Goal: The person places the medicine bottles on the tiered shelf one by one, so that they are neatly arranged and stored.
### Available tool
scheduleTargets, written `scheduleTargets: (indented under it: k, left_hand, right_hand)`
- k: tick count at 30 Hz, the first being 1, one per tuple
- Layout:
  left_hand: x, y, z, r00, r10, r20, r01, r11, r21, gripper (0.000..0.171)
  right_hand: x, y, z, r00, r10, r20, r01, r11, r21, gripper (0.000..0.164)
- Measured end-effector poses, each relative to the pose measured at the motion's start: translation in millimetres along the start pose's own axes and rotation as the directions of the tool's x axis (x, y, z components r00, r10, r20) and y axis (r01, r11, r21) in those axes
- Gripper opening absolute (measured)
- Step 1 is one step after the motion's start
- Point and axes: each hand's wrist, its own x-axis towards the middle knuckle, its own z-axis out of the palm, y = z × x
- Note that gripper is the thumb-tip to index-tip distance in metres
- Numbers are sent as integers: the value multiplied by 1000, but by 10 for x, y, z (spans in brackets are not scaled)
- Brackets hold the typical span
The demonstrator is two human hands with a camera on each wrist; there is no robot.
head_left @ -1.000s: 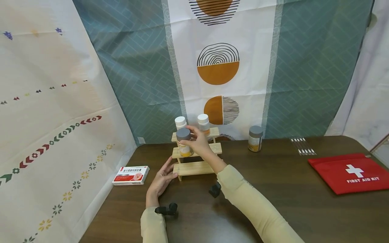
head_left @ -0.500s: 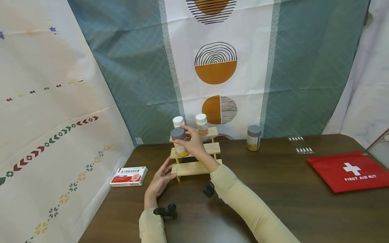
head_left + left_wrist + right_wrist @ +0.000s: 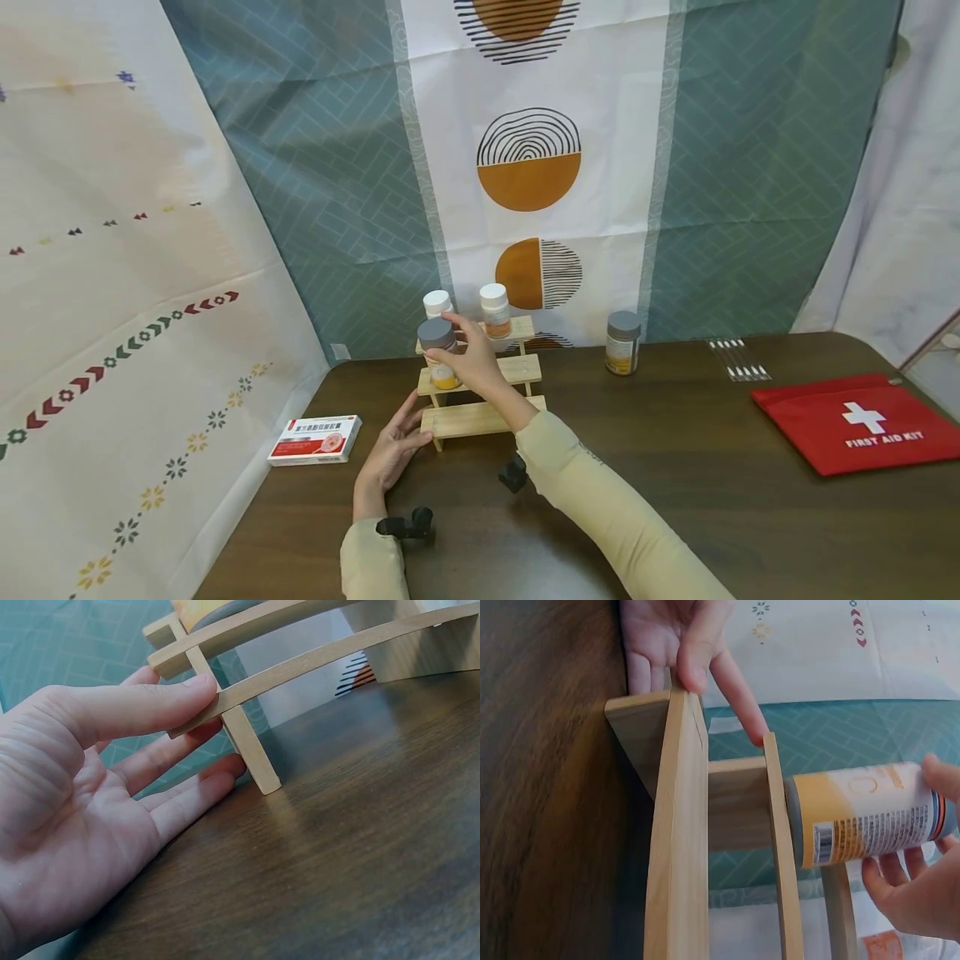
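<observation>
Barcoded bottle [image 3: 866,814] in the right hand [image 3: 472,360] (red pouch [image 3: 855,429]: "FIRST AID KIT").

Grey caps the held bottle [image 3: 442,371], yellow and white its label [image 3: 866,814], pale tan the stand [image 3: 468,420]! The pouch [image 3: 813,421] blazes red, its cross [image 3: 863,417] white, and black-lined orange circles [image 3: 528,185] stud the teal-and-white cloth [image 3: 322,167]!

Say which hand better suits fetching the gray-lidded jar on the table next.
Probably the right hand: it's nearer the table jar, though holding another jar; the left hand grips the stand.
</observation>
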Motion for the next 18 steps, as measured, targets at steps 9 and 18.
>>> scheduleTargets:
  k: [9, 18]
  left_hand:
    - [-22, -4, -15, 999, 5, 34, -6, 1000, 23, 86]
    - [-24, -10, 1, 1000, 10, 3, -10, 1000, 15, 85]
  right_hand:
    - [-71, -6, -85, 997, 39, 63, -41, 999, 25, 72]
    - [-188, -39, -375, 998, 49, 25, -50, 999, 18, 63]
